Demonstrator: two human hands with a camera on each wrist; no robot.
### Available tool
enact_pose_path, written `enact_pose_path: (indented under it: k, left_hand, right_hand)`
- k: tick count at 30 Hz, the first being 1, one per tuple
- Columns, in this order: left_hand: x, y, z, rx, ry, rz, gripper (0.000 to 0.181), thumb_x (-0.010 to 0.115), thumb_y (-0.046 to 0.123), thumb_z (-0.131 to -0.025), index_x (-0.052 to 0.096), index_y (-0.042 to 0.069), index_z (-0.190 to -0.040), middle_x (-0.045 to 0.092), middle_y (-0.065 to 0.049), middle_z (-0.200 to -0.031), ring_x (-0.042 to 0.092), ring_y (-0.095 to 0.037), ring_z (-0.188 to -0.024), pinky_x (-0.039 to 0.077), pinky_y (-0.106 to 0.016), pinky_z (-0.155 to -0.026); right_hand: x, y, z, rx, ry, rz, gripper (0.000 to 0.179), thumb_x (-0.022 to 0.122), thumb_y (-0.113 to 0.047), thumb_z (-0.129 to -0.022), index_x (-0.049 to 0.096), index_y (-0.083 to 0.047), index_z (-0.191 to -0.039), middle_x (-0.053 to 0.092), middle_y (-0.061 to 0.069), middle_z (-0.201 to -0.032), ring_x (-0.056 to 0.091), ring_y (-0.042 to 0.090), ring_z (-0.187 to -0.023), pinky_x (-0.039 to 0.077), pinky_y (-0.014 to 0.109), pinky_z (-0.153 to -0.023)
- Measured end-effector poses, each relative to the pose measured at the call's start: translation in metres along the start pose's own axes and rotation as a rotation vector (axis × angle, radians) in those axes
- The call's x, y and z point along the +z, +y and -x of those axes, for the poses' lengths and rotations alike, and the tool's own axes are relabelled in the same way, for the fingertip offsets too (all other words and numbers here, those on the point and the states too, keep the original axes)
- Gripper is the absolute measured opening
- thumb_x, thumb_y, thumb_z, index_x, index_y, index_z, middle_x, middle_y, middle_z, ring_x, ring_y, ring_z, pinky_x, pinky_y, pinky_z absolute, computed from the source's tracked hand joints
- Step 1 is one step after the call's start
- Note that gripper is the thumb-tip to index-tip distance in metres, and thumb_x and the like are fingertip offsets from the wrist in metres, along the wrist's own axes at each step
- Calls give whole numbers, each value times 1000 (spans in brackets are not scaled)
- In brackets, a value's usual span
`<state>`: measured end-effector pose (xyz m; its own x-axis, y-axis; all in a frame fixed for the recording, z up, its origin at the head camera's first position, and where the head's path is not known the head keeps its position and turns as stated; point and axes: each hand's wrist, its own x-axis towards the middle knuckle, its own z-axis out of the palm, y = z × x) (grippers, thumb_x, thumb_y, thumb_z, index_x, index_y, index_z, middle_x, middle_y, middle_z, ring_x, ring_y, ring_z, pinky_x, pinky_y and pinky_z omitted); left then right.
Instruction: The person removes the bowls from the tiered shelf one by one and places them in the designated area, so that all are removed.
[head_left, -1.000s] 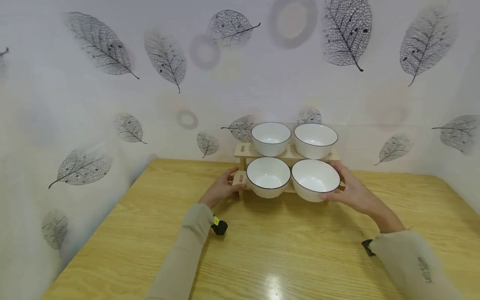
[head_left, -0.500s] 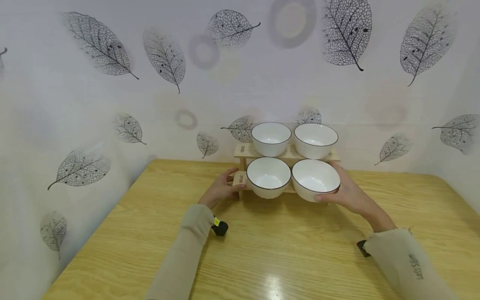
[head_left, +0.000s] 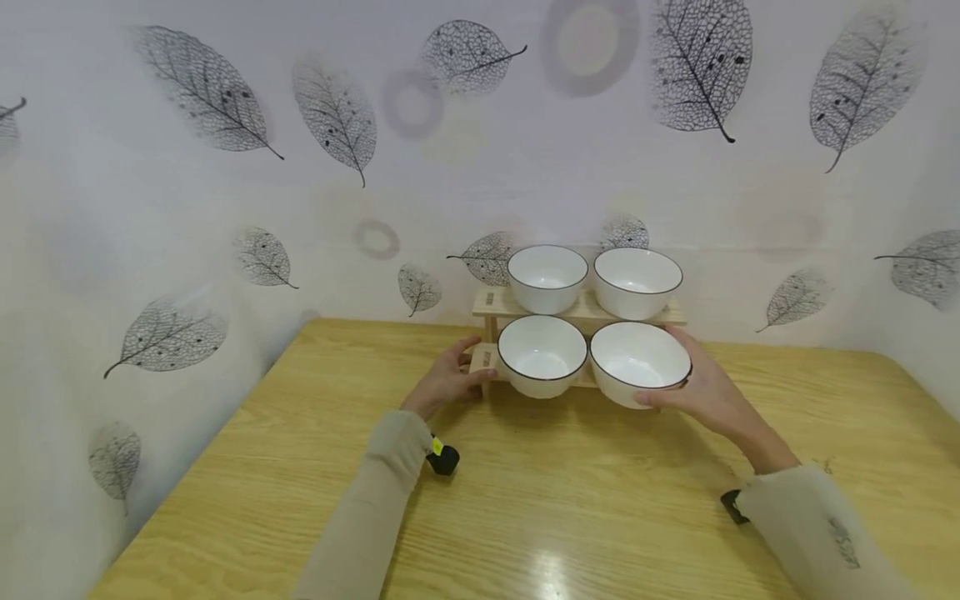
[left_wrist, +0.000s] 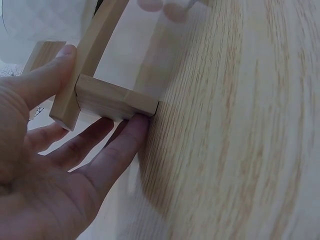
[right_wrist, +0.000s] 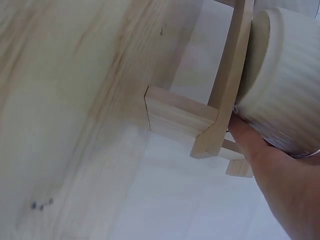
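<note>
- White, dark-rimmed bowls are arranged two to a tier at the wooden rack (head_left: 485,357) in your head view: the upper-left bowl (head_left: 547,279) and upper-right bowl (head_left: 637,283) behind, the lower-left bowl (head_left: 543,358) and lower-right bowl (head_left: 640,360) in front. The rack stands on the desk (head_left: 300,467), near the leaf-patterned wall (head_left: 517,175); its stepped tiers probably keep the back pair reachable.
- There, your left hand (head_left: 446,380) is at the rack's left end. Your right hand (head_left: 708,396) grips the lower-right bowl by its outer side, thumb in front, likely because no neighbour crowds that side.
- In the left wrist view, your thumb (left_wrist: 47,82) bears on the lower shelf (left_wrist: 95,45), while your other fingers (left_wrist: 120,150), partly bent, reach the leg (left_wrist: 112,97) beneath. They hold the rack's end, seemingly to brace it.
- In the right wrist view, your closed-in grip lies against the bowl's wall beside the shelf; most fingers are hidden. Some underside shows, but whether the base rests flat, you cannot tell.
</note>
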<state>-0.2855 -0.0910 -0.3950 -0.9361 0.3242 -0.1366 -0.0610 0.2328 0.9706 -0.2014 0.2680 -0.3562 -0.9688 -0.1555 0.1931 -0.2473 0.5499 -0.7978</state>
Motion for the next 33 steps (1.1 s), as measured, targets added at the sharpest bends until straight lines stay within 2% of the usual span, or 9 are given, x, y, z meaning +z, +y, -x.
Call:
enact_pose_path:
  k: [5, 7, 11, 13, 15, 23, 25, 29, 33]
  left_hand:
    - [1, 0, 1, 0, 3, -11, 76, 70, 3, -96, 26, 4, -159, 43, -32, -147, 56, -43, -123, 56, -45, -92]
    - [1, 0, 1, -1, 4, -18, 76, 70, 4, -96, 27, 4, -159, 44, -32, -147, 56, -43, -123, 56, -45, -92]
    - [1, 1, 2, -11, 7, -12, 76, 70, 5, -97, 27, 6, -159, 44, -31, -147, 56, -43, -123, 56, -45, -92]
    - [1, 1, 2, -12, 6, -5, 76, 69, 4, -97, 27, 6, -159, 43, -31, -147, 56, -43, -123, 56, -45, -92]
    - [1, 0, 2, -11, 6, 6, 76, 69, 3, -96, 27, 5, -159, 42, -32, -148, 56, -44, -124, 56, -46, -92]
    - [0, 1, 1, -10, 3, 22, 75, 69, 1, -96, 27, 4, -159, 41, -32, -149, 55, -45, -125, 55, -47, -93]
    - [0, 0, 1, -14, 5, 23, 76, 69, 2, -96, 27, 4, -159, 41, -31, -149, 55, -44, -125, 56, -47, -93]
    - [0, 0, 0, -16, 6, 25, 76, 70, 2, -96, 28, 5, -159, 42, -30, -149, 56, -43, -123, 56, -46, -92]
    - [0, -1, 0, -14, -1, 39, 74, 68, 1, -97, 28, 4, -159, 43, -31, -148, 56, -43, -123, 56, -47, -92]
  right_hand:
    - [-5, -1, 8, 14, 16, 40, 104, 88, -15, -79, 21, 2, -158, 40, 30, -147, 50, 44, -123, 45, 47, -97]
    - [-7, -3, 12, 20, 17, 56, 106, 87, -16, -79, 20, 3, -158, 39, 32, -147, 49, 45, -123, 44, 51, -97]
    - [-9, -7, 18, 11, 9, 65, 110, 89, -15, -77, 16, 5, -158, 38, 34, -147, 51, 47, -121, 48, 33, -92]
    - [-9, -8, 20, -7, 5, 63, 111, 90, -14, -75, 18, 5, -157, 40, 34, -146, 52, 46, -121, 46, 22, -87]
    - [-9, -9, 24, -20, 3, 51, 111, 90, -14, -75, 19, 4, -157, 41, 33, -145, 52, 46, -120, 45, 16, -84]
    - [-6, -8, 34, -68, 2, 32, 105, 91, -11, -73, 27, -1, -156, 47, 29, -140, 55, 43, -114, 49, 18, -82]
    - [-5, -10, 36, -81, -2, 19, 104, 91, -9, -72, 28, -2, -155, 47, 28, -139, 58, 36, -112, 51, 20, -81]
    - [-2, -13, 41, -113, -6, 7, 109, 92, -6, -70, 26, 0, -156, 46, 28, -140, 57, 35, -112, 51, 19, -82]
    - [0, -15, 45, -137, 4, 41, 113, 94, -6, -65, 27, 2, -156, 48, 29, -140, 57, 36, -111, 49, 19, -83]
